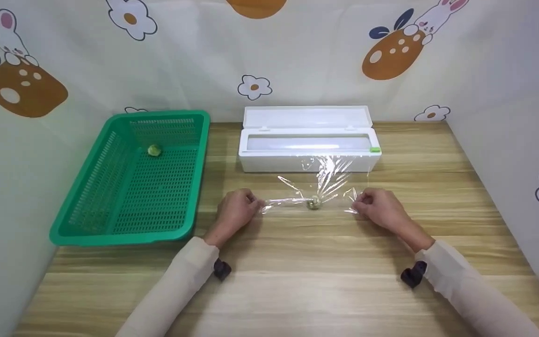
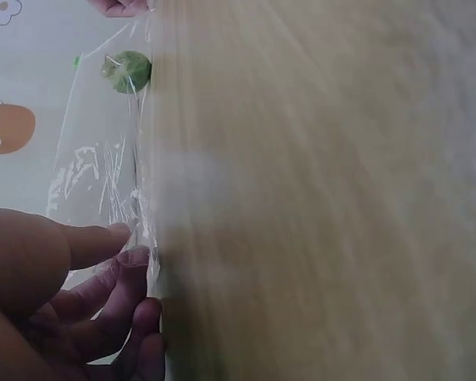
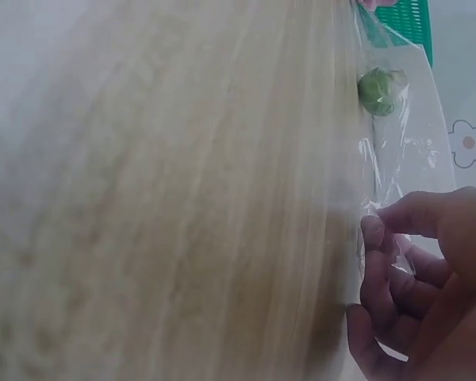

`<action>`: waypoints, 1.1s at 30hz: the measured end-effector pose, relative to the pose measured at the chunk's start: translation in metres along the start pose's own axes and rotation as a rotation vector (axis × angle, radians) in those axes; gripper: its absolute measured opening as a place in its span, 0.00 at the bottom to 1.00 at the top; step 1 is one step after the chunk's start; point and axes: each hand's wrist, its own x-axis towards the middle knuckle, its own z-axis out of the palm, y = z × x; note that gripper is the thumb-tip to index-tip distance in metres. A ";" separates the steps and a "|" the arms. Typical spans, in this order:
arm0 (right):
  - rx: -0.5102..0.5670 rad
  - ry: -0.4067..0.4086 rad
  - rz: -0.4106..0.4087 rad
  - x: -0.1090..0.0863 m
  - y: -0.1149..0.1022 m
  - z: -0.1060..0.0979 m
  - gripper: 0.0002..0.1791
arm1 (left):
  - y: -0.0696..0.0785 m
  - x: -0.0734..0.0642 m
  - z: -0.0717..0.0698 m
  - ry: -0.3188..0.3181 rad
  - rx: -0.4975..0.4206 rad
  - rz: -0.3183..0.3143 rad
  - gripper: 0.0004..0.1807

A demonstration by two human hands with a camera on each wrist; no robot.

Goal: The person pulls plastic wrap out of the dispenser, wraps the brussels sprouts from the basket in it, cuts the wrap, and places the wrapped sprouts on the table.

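Note:
A clear sheet of cling film (image 1: 328,180) runs from the white dispenser box (image 1: 269,163) toward the person. My left hand (image 1: 238,207) pinches its near left corner between thumb and fingers. At the near right corner, my right hand (image 1: 382,208) has the film in a similar pinch. Between the hands a small Brussels sprout (image 1: 314,202) rests on the wooden table, with shiny creases of film fanning out around it. Both wrist views show the green sprout (image 2: 130,72) up against the film, and the right fingertips (image 3: 373,226) close on the film edge.
A green plastic basket (image 1: 197,187) stands on the left, with another Brussels sprout (image 1: 154,150) inside near its back. The dispenser's lid (image 1: 307,117) is raised, and a green slider (image 1: 375,150) sits at its right end. Patterned curtain (image 1: 307,56) borders the table.

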 end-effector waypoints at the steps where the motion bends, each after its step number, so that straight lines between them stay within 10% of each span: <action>1: -0.002 0.007 0.009 0.001 0.000 0.001 0.08 | -0.001 0.001 0.001 0.005 0.005 -0.007 0.12; 20: 0.150 0.073 0.112 -0.007 -0.012 -0.017 0.17 | 0.007 -0.003 -0.016 0.025 -0.242 -0.083 0.13; 27: 0.109 0.273 -0.242 -0.020 -0.034 -0.005 0.10 | 0.032 -0.021 -0.007 0.002 -0.201 0.288 0.08; 33: -0.088 0.187 -0.459 -0.021 -0.050 0.017 0.13 | 0.047 -0.023 0.013 -0.079 -0.041 0.570 0.11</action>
